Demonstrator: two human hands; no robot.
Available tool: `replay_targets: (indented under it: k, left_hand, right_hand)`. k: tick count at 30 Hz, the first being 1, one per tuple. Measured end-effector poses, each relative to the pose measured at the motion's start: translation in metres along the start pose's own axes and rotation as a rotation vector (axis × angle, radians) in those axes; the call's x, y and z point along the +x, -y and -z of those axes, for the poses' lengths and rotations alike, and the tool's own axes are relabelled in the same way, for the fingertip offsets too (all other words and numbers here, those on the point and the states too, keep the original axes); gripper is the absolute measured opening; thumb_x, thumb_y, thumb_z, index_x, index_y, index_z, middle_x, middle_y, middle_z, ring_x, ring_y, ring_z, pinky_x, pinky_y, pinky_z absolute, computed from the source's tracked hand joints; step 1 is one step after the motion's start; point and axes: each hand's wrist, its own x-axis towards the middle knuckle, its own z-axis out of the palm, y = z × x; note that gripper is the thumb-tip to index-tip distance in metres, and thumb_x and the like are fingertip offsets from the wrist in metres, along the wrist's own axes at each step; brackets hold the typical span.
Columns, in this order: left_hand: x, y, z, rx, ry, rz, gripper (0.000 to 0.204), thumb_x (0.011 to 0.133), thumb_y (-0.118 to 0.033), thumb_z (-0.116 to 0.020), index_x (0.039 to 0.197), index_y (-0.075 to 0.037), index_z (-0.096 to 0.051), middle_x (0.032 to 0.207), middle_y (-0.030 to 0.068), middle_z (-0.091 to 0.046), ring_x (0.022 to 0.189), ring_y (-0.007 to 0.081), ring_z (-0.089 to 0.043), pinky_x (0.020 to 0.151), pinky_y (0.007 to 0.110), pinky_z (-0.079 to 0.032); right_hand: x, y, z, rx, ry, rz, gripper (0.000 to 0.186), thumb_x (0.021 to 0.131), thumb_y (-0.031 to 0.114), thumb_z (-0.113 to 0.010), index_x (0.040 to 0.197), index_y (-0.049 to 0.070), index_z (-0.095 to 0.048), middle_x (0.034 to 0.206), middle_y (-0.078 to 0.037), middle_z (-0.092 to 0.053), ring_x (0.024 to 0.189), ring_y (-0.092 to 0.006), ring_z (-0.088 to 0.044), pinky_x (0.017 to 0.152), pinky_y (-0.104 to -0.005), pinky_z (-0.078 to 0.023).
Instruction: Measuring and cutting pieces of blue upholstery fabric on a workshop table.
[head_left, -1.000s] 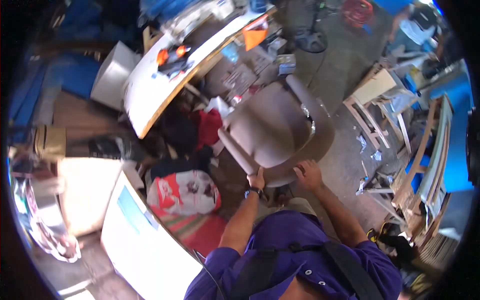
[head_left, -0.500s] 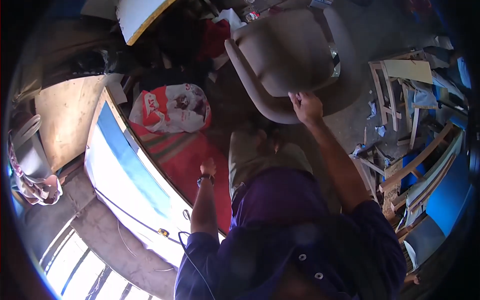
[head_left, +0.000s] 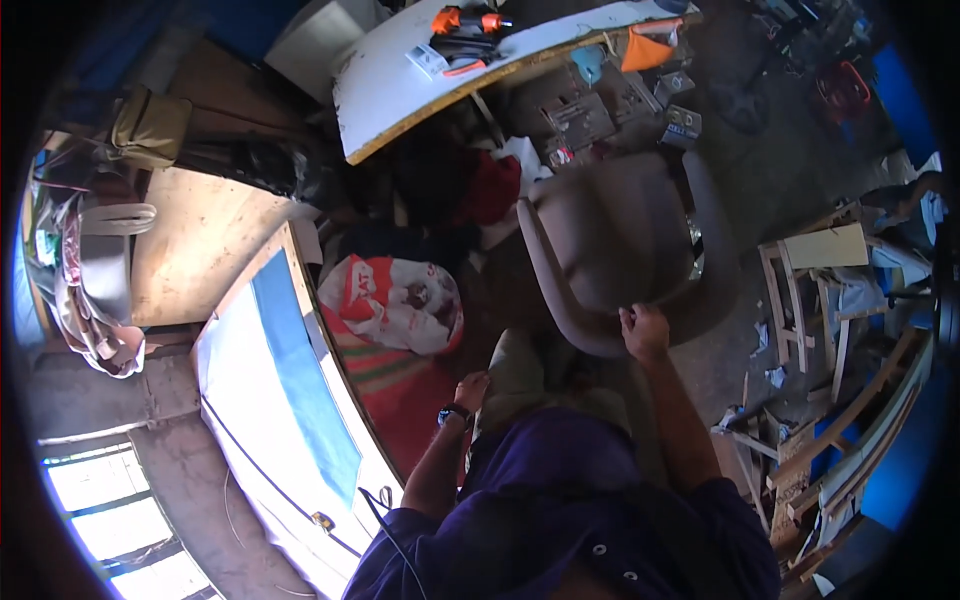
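Observation:
A grey-brown upholstered armchair (head_left: 625, 235) with a curved, padded rim stands in front of me. My right hand (head_left: 645, 332) is closed on the near edge of that rim, its fingers curled over the padding. Low at my left thigh hangs my left hand (head_left: 470, 390), a dark watch on its wrist. Its fingers look loosely apart, and I see nothing in them. Left of my legs lies a red and white printed sack (head_left: 395, 300), on top of a red striped cloth (head_left: 390, 385).
A white-topped table (head_left: 400, 95) ahead bears an orange power tool (head_left: 470, 20). Wooden frames (head_left: 790, 300) and offcuts crowd the right side. At left stands a white and blue panel (head_left: 290, 380) with a tape measure (head_left: 322, 521) on it. A red basket (head_left: 843, 88) sits far right.
The view has tipped up and left, so the table shows more and the chair sits lower in the picture. My right hand stays on the chair rim; my left hand has come closer to my thigh.

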Motion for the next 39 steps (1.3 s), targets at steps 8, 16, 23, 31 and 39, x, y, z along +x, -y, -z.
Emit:
replay_targets:
  k: [8, 16, 23, 31, 39]
  left_hand:
    - [0.103, -0.004, 0.06, -0.276, 0.004, 0.055, 0.026, 0.092, -0.021, -0.062, 0.11, -0.003, -0.067, 0.1, 0.012, -0.071, 0.093, 0.0197, -0.068, 0.082, 0.032, -0.052]
    - [0.31, -0.151, 0.209, -0.282, -0.496, -0.43, 0.022, 0.09, -0.006, -0.061, 0.112, -0.002, -0.064, 0.109, 0.0141, -0.065, 0.099, 0.0274, -0.063, 0.087, 0.036, -0.05]
    - [0.462, -0.258, 0.348, 0.23, -0.662, -0.62, 0.051, 0.086, -0.022, -0.067, 0.133, -0.009, -0.051, 0.139, 0.0171, -0.049, 0.129, 0.0345, -0.044, 0.107, 0.05, -0.035]
    - [0.512, -0.229, 0.349, 0.61, -0.328, -0.27, 0.07, 0.094, -0.051, -0.05, 0.151, -0.015, -0.032, 0.16, 0.0119, -0.021, 0.146, 0.0325, -0.019, 0.116, 0.05, -0.02]
    - [0.504, -0.234, 0.345, 0.627, -0.283, -0.251, 0.071, 0.093, -0.048, -0.052, 0.15, -0.013, -0.032, 0.159, 0.0119, -0.021, 0.146, 0.033, -0.017, 0.116, 0.052, -0.02]
  right_hand:
    - [0.024, 0.022, -0.004, -0.072, 0.068, -0.013, 0.035, 0.084, 0.039, -0.069, 0.081, 0.005, -0.064, 0.082, -0.017, -0.067, 0.08, -0.0348, -0.065, 0.071, -0.0459, -0.052]
    - [0.057, 0.124, -0.116, -0.038, 0.247, -0.187, 0.095, 0.067, 0.064, -0.075, 0.129, -0.002, -0.047, 0.117, -0.023, -0.059, 0.108, -0.0407, -0.057, 0.093, -0.0488, -0.047]
    - [0.078, 0.086, -0.191, -0.033, 0.172, -0.343, 0.078, 0.072, 0.049, -0.075, 0.126, -0.001, -0.05, 0.111, -0.021, -0.061, 0.1, -0.0391, -0.061, 0.088, -0.0487, -0.05]
    - [0.069, 0.108, -0.17, -0.103, 0.373, -0.624, 0.056, 0.077, 0.046, -0.068, 0.118, 0.01, -0.058, 0.105, -0.02, -0.067, 0.096, -0.0391, -0.067, 0.081, -0.0515, -0.054]
    - [0.066, 0.111, -0.146, -0.123, 0.609, -0.698, 0.064, 0.075, 0.05, -0.072, 0.121, 0.009, -0.056, 0.118, -0.02, -0.063, 0.108, -0.0372, -0.062, 0.093, -0.0498, -0.049]
